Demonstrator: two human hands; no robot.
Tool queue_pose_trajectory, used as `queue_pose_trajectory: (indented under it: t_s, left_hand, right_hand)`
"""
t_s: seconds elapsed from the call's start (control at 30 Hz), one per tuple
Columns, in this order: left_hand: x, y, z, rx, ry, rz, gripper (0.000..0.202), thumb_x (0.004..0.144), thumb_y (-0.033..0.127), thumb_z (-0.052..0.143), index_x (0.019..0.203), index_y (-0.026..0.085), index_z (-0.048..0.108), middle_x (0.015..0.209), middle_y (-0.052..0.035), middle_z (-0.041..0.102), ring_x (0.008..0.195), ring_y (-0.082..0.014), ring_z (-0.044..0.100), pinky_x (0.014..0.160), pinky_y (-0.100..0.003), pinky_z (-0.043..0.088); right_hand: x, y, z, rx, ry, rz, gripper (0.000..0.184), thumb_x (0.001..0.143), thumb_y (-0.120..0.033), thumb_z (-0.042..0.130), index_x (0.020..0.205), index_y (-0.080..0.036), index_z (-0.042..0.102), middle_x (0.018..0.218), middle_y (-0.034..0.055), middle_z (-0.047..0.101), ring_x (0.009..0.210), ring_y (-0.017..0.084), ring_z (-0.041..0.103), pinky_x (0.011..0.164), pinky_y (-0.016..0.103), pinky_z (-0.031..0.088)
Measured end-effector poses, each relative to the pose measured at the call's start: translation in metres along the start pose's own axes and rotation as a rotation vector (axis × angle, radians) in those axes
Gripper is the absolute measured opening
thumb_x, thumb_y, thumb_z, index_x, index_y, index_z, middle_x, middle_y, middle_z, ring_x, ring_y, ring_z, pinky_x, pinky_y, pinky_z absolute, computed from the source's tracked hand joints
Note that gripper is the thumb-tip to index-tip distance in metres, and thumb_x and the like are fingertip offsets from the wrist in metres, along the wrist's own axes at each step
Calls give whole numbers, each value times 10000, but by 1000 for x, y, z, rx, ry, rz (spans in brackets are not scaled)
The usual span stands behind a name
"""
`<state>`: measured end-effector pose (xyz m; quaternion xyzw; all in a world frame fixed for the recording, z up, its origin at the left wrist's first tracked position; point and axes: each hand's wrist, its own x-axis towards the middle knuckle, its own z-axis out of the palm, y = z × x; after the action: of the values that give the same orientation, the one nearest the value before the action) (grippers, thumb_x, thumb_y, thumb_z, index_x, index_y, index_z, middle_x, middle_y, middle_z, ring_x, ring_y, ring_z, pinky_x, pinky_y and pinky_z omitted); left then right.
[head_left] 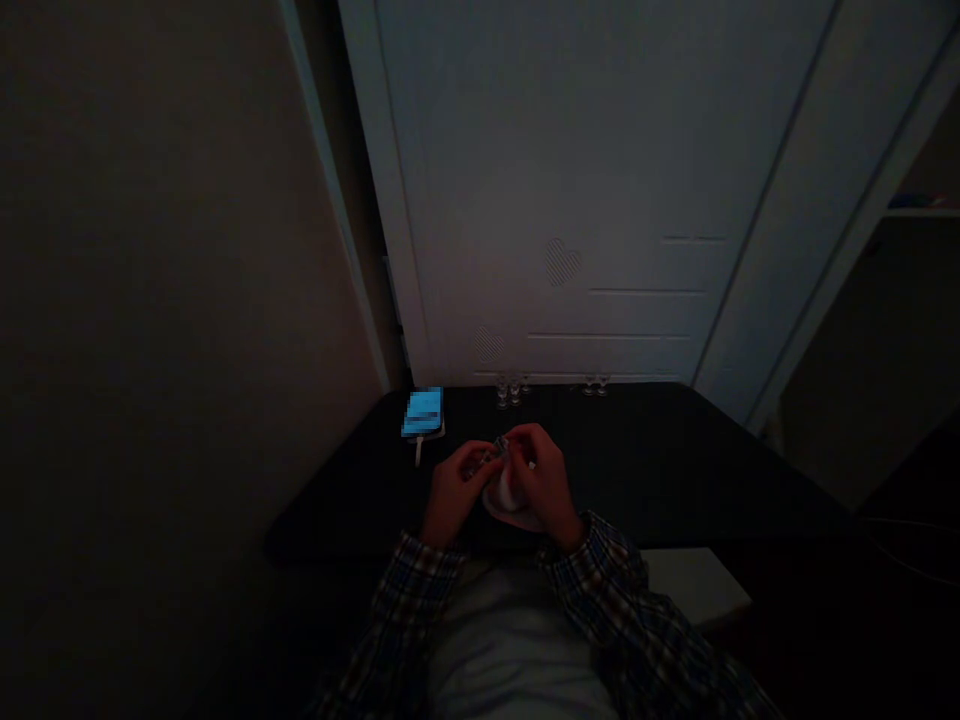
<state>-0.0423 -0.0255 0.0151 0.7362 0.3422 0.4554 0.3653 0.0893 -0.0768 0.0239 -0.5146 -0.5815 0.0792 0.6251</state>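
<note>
The room is very dark. My left hand [452, 492] and my right hand [545, 478] meet over the near middle of a black table [675, 470], fingers curled together around a small shiny object [501, 450] too dim to name. Under the hands lies a pale round thing [507, 505], perhaps a cloth or a dish. Both sleeves are plaid.
A phone [424, 411] with a lit blue screen lies at the table's far left, a cable running from it. Small clear glass pieces [512, 389] stand along the far edge by a white panelled door [570, 200]. A bare wall is on the left.
</note>
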Motion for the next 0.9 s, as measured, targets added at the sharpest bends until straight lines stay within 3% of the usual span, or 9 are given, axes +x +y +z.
queue_pose_trajectory:
  t_s: [0.17, 0.4, 0.53, 0.7, 0.9]
  left_hand:
    - [-1, 1, 0, -14, 64, -14, 306, 716, 380, 628, 955, 190, 613, 788, -12, 639, 686, -151, 597, 592, -234, 463]
    - [1, 0, -2, -23, 91, -28, 264, 719, 345, 621, 938, 202, 581, 776, 3, 631, 686, -145, 598, 580, -232, 469]
    - [1, -2, -2, -22, 86, -21, 266, 728, 342, 606, 954, 205, 575, 810, -3, 631, 701, -150, 601, 573, -231, 468]
    - [0, -1, -2, -29, 63, -6, 282, 743, 359, 594, 971, 194, 570, 818, -17, 627, 709, -151, 596, 567, -221, 460]
    - [-1, 3, -2, -59, 19, -10, 285, 755, 357, 580, 987, 191, 574, 854, -34, 649, 747, -165, 620, 564, -218, 467]
  right_hand:
    - [-1, -3, -2, 46, -36, 37, 156, 854, -182, 430, 943, -210, 555, 873, 19, 621, 804, 151, 591, 718, 257, 444]
    - [-3, -9, -4, 74, -153, -64, 198, 872, -165, 395, 966, -201, 565, 925, 31, 617, 882, 152, 579, 784, 266, 435]
    - [-2, -10, -3, 59, -113, -103, 194, 860, -193, 450, 1026, -201, 550, 1013, 49, 569, 911, 158, 552, 809, 281, 434]
    - [1, -4, -2, 64, 9, -46, 167, 825, -200, 511, 987, -205, 554, 1023, 52, 521, 814, 140, 549, 739, 271, 467]
    - [0, 4, 0, 44, -26, -27, 114, 817, -156, 490, 863, -211, 579, 899, 29, 543, 829, 153, 550, 745, 281, 462]
